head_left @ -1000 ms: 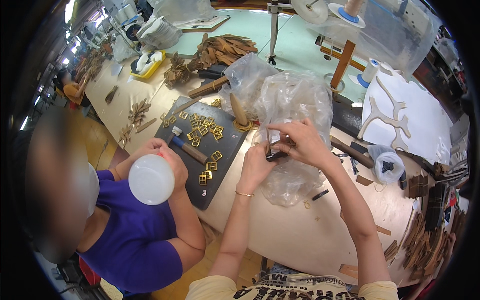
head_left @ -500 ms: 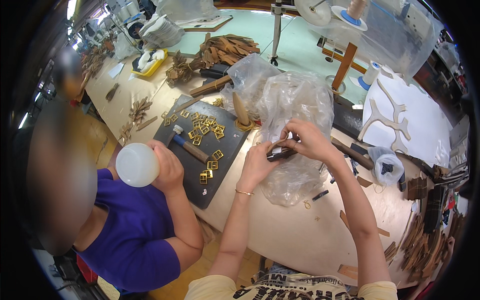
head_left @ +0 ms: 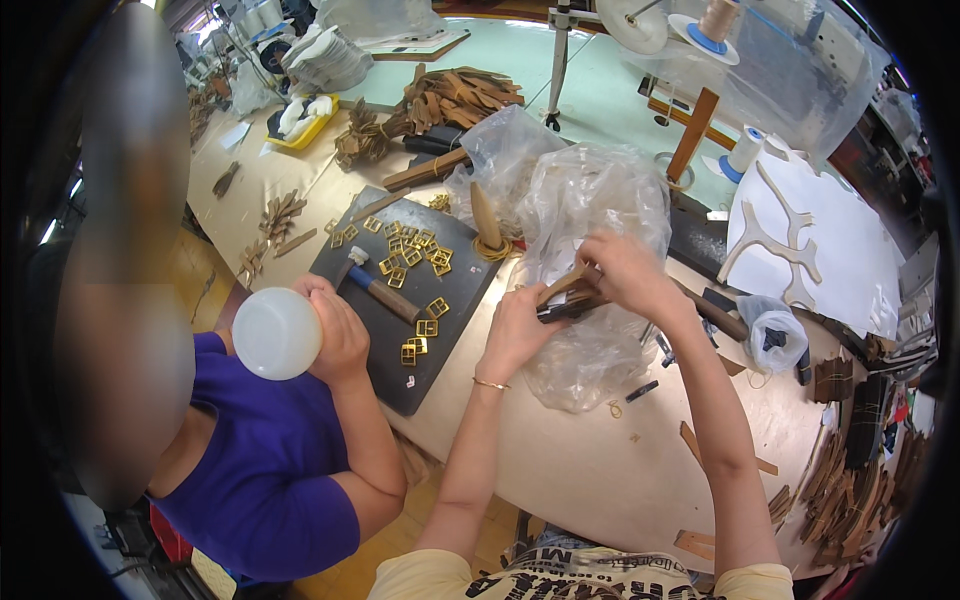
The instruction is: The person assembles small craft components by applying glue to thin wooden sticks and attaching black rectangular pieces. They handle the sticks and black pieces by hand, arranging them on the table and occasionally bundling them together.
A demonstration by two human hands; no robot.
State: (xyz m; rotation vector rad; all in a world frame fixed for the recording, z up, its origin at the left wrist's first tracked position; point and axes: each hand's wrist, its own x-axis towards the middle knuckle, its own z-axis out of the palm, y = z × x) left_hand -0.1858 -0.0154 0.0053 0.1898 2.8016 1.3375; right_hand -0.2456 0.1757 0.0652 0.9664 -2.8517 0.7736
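My left hand [head_left: 517, 330] is closed around a small bundle of leather strips over the front of a crumpled clear plastic bag [head_left: 585, 375]. A brown strip [head_left: 562, 287] lies uppermost in it, with black strips [head_left: 563, 309] underneath. The fingers of my right hand [head_left: 632, 272] are closed on the far end of the brown strip. Left of my hands, a black board [head_left: 385, 375] carries several gold-coloured square buckles [head_left: 411, 247] and a hammer [head_left: 385, 295]. A pointed wooden peg [head_left: 485, 215] stands at its right edge with rubber bands around its foot.
At my left, a person in a purple top [head_left: 265, 470] holds a translucent white container [head_left: 277, 334]. Brown leather strips [head_left: 462, 97] are heaped at the back, beside a yellow tray [head_left: 308, 128]. More strips [head_left: 850, 490] lie at the right. Thread spools [head_left: 743, 150] stand far right.
My right hand has shifted slightly right and turned over the bundle. More of the brown strip shows, tilted upward between my hands. My left hand has hardly moved.
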